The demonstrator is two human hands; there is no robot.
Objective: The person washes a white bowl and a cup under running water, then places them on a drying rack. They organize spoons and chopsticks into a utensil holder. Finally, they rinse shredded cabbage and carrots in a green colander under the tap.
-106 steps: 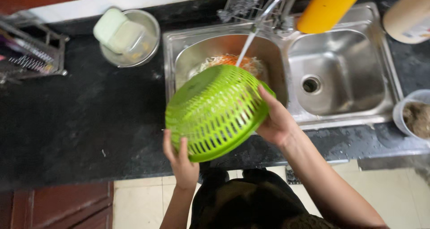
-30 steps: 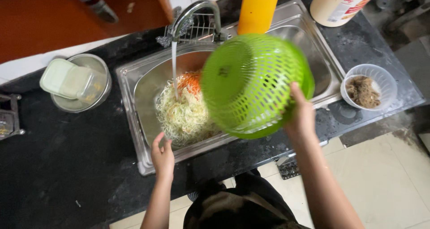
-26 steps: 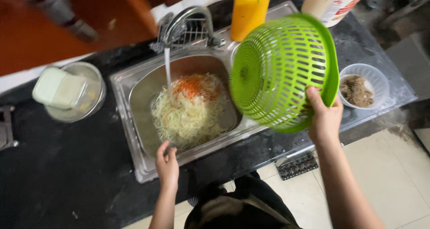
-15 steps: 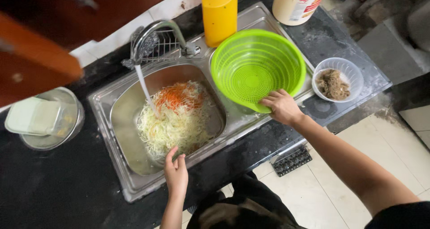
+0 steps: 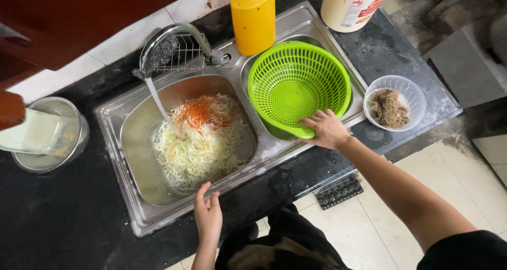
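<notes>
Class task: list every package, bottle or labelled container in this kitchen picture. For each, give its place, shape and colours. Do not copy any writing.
Tall yellow plastic bottle with a white cap: behind the sink, above the green colander; rounded, plain, no label showing.
Cream plastic tub with a printed label: top right on the dark counter; round, label in red and dark print.
No signs or screens show.

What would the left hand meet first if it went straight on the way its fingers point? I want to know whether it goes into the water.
Most likely the shredded cabbage and carrot in the left sink basin: the left hand rests on the basin's front rim, fingers pointing over it. Depth is unclear; the water stream lies further back.
</notes>
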